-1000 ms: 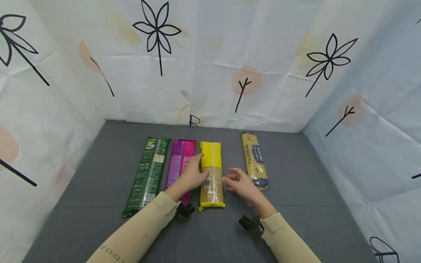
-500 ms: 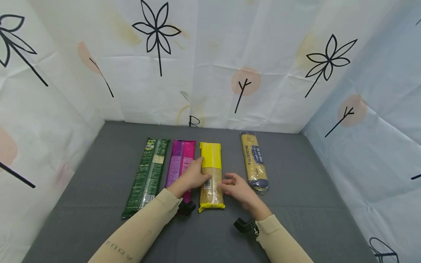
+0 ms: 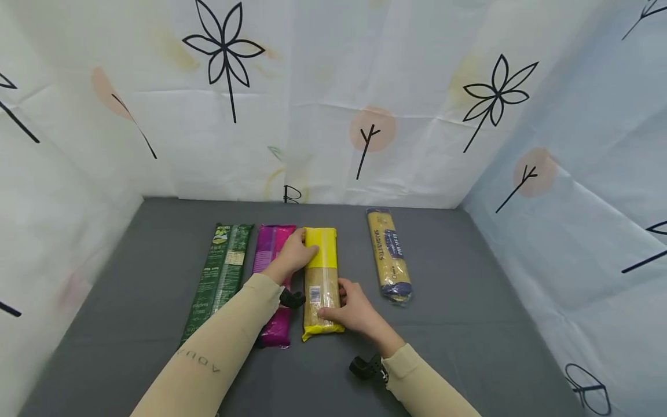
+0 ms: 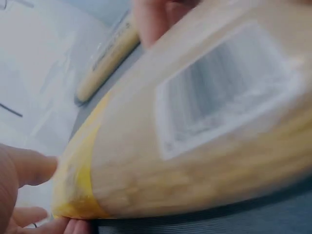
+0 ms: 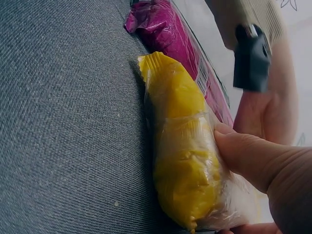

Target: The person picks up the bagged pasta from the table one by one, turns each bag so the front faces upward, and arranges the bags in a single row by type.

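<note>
A yellow-and-clear pack of spaghetti (image 3: 325,281) with a barcode label lies between my hands in the head view. My left hand (image 3: 293,253) grips its upper left edge, thumb on top. In the left wrist view, fingertips (image 4: 77,226) of that hand are at the yellow end's underside. My right hand (image 3: 358,311) grips the lower right side, its thumb over the top face. The right wrist view shows the pack's yellow end (image 5: 187,180) close up, with the right thumb against the wrapper. Whether the pack is off the table cannot be told.
A magenta pack (image 3: 276,330) lies just left, partly under my left arm. Beyond it is a green pack (image 3: 221,275). A spaghetti pack with blue labels (image 3: 388,255) lies to the right. Patterned white cloth (image 3: 323,133) walls the grey table (image 3: 443,359).
My left hand has slid up to the pack's yellow top part. My right hand has moved from beside the pack to a grip on its lower right. The head view has shifted slightly.
</note>
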Available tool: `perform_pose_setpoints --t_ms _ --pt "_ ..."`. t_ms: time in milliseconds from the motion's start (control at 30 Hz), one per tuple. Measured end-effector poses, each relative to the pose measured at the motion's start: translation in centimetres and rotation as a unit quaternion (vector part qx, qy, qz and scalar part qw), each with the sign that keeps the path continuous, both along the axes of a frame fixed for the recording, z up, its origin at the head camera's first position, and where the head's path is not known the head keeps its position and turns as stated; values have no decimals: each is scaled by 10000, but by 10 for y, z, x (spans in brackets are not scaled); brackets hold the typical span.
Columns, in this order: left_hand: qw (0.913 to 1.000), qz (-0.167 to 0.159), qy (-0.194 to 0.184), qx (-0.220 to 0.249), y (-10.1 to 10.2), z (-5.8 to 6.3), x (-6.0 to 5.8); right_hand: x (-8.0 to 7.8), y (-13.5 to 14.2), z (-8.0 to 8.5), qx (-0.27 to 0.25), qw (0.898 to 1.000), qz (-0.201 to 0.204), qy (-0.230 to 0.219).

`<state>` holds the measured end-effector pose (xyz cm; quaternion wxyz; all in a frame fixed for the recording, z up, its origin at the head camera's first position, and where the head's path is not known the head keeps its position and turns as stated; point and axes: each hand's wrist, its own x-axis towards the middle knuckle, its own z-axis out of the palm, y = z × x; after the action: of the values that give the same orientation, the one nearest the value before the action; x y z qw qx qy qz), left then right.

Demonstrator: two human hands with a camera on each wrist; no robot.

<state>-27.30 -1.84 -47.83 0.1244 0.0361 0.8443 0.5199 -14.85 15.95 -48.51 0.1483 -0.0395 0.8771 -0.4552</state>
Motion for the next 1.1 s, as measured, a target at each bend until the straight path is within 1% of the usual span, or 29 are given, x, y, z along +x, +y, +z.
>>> perform_pose_setpoints --t_ms 67,100,233,300,533,633,700,800,1000,1100 --pt "10000 -12 58 73 1 -1 -8 1 0 1 6 10000 -3 4" --pt "9999 -69 136 -19 2 0 -11 1 0 1 15 10000 -11 9" --pt "9963 -355 423 -658 1 0 -23 1 -2 1 1 10000 -21 -12" --pt "9940 -399 500 -887 1 1 -27 1 -2 1 -10 10000 -31 -35" --pt "9915 -163 536 -1177 6 3 -37 2 -2 4 37 9999 -77 -146" --pt "9904 -87 620 -1232 8 3 -39 3 0 3 59 9998 -96 -181" --pt "9902 -26 612 -1256 8 3 -41 4 0 2 62 9998 -93 -193" --pt "9898 23 572 -1305 8 3 -42 5 0 1 6 9998 -80 -163" --pt "9844 46 660 -1627 13 4 -45 4 -1 2 -32 9999 -97 -135" --pt "9834 80 623 -1702 16 3 -48 3 -1 2 -51 9998 -127 -126"
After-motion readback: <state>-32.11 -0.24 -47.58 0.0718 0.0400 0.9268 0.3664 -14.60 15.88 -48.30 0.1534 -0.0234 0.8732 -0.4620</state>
